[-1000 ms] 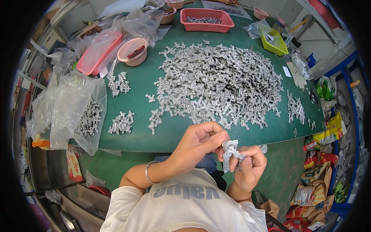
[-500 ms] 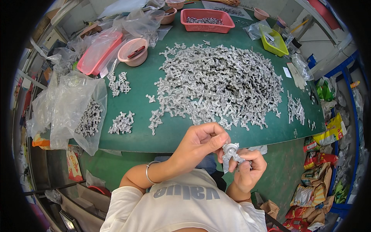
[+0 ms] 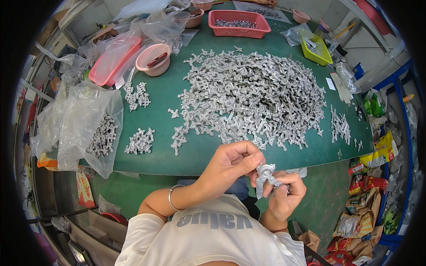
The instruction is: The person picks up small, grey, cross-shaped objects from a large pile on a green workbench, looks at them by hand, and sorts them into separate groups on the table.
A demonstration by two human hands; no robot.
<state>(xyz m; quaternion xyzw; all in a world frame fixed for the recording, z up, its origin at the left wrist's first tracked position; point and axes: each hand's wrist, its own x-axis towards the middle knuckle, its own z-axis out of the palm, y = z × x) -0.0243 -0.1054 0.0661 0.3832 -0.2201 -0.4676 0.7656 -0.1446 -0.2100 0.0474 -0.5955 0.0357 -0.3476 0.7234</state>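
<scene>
Between my two hands, just off the near edge of the green table [image 3: 199,163], is a grey metal casting [image 3: 266,172] with a round boss and several arms. My left hand [image 3: 235,162] pinches its upper left side between thumb and fingers. On the lower right, my right hand [image 3: 286,193] grips the same casting, its fingers curled; more grey metal shows by its fingertips, partly hidden. Beyond my hands a large heap of similar castings [image 3: 253,93] covers the middle of the table.
Small casting groups [image 3: 140,142] lie left, beside a clear plastic bag [image 3: 80,128] with more inside. Thin metal strips [image 3: 340,126] lie right. A pink bowl [image 3: 153,62], a pink tray of rings [image 3: 239,31] and a yellow-green basket [image 3: 317,53] stand farther back. A person's hand [image 3: 266,2] shows at the far edge.
</scene>
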